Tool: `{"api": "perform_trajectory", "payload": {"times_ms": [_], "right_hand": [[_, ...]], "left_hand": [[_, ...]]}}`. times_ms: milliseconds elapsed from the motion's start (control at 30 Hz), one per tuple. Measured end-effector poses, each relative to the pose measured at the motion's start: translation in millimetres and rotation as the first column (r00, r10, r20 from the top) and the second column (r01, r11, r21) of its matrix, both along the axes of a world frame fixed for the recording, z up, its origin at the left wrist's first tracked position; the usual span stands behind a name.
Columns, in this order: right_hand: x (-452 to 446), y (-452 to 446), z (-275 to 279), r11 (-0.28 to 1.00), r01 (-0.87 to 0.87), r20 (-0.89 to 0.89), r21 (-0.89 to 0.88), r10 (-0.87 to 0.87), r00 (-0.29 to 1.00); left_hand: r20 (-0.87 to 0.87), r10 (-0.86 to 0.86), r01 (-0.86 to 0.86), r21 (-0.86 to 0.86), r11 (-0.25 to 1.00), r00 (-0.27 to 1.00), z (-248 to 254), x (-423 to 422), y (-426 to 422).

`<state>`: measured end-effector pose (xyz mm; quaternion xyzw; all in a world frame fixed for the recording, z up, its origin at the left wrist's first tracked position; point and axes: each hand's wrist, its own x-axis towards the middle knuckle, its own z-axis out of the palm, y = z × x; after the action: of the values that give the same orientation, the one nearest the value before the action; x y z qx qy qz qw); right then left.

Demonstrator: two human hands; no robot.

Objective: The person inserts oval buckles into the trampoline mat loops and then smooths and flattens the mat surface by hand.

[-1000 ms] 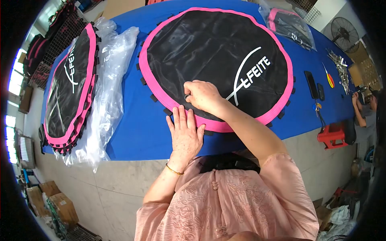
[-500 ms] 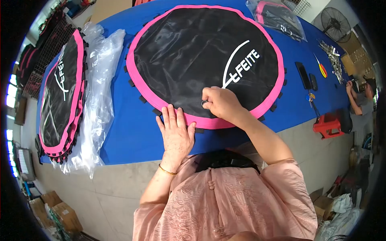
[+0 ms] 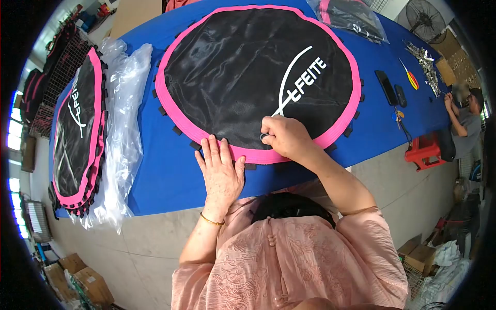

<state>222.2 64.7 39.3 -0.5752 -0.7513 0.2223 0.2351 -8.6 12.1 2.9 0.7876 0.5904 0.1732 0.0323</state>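
A round black mat (image 3: 232, 67) with a pink border and white "FEITE" lettering lies flat on the blue-covered table (image 3: 155, 181). My left hand (image 3: 221, 173) rests palm down, fingers spread, fingertips on the pink border at the near edge. Just right of it, my right hand (image 3: 284, 137) is closed over the black mesh near the lower end of the white logo. A small dark, rounded item (image 3: 264, 136) shows between its thumb and fingers; I cannot make out what it is.
Stacked mats (image 3: 77, 139) lie at the left beside clear plastic bags (image 3: 121, 129). A bagged mat (image 3: 351, 19) is at the back right, with a phone (image 3: 384, 88), scissors (image 3: 412, 78) and metal parts (image 3: 426, 64) nearer. A person (image 3: 465, 121) sits beyond a red stool (image 3: 426, 152).
My right hand has moved right along the near part of the mat, away from my left hand. The left hand stays on the border. The whole view has shifted a little.
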Motion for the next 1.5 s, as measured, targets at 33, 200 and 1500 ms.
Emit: {"api": "perform_trajectory", "payload": {"times_ms": [33, 200, 1500], "right_hand": [[-1, 1, -1, 1.0, -0.011, -0.007, 0.019, 0.011, 1.0], [14, -2, 0, 1.0, 0.013, 0.016, 0.025, -0.014, 1.0], [-19, 86, -10, 0.996, 0.008, -0.061, 0.09, -0.002, 0.998]], "left_hand": [[0.008, 0.001, -0.001, 0.004, 1.0, 1.0, 0, 0, 0], [0.021, 0.007, -0.007, 0.005, 1.0, 1.0, -1, 0, -1], [-0.009, 0.0, 0.0, -0.016, 1.0, 1.0, 4, 0, -2]]}}
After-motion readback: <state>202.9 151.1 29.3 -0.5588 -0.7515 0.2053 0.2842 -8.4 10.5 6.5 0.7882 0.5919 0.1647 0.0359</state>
